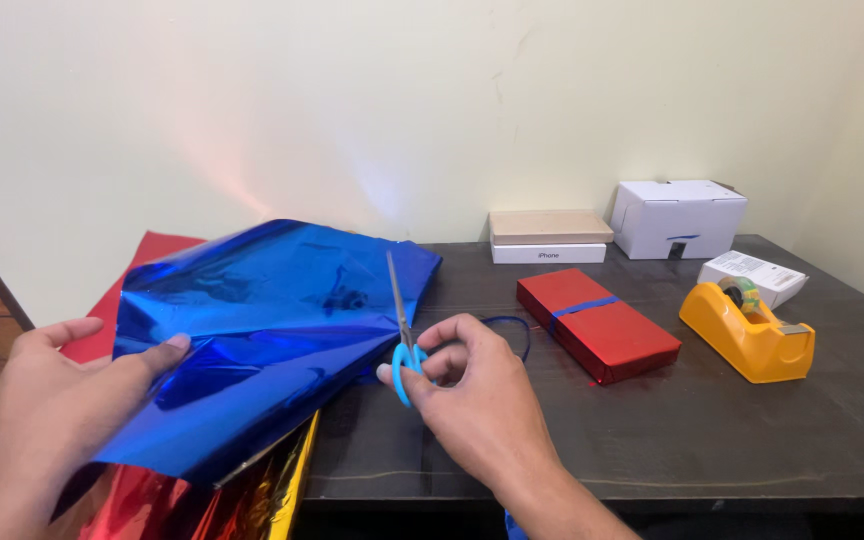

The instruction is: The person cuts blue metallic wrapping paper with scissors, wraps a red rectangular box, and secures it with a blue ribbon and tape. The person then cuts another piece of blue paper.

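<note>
A sheet of shiny blue metallic wrapping foil [272,320] is held up over the left end of the dark wooden table [712,430], partly overhanging its edge. The left hand [42,400] is closed on the sheet's left border, thumb on top and fingers underneath. The right hand [472,390] is closed on the light-blue handles of a pair of steel-bladed scissors [402,330], whose blades point away from the body and lie against the sheet's right edge; whether the blades are parted cannot be told.

For a clean cut, the foil is best kept taut by the left hand, since slack film tends to crumple and tear rather than shear. The blades are best kept in line with the intended cut, and long, steady strokes are to be preferred to short snips, which are likely to leave a jagged edge. The left fingers are best kept well apart from the blade path.

Red [152,250] and gold foil sheets [287,490] lie beneath. Further right are a flat box wrapped in red foil with a blue band [597,325], an orange tape dispenser [747,335], and white cardboard boxes [677,217] by the wall.
</note>
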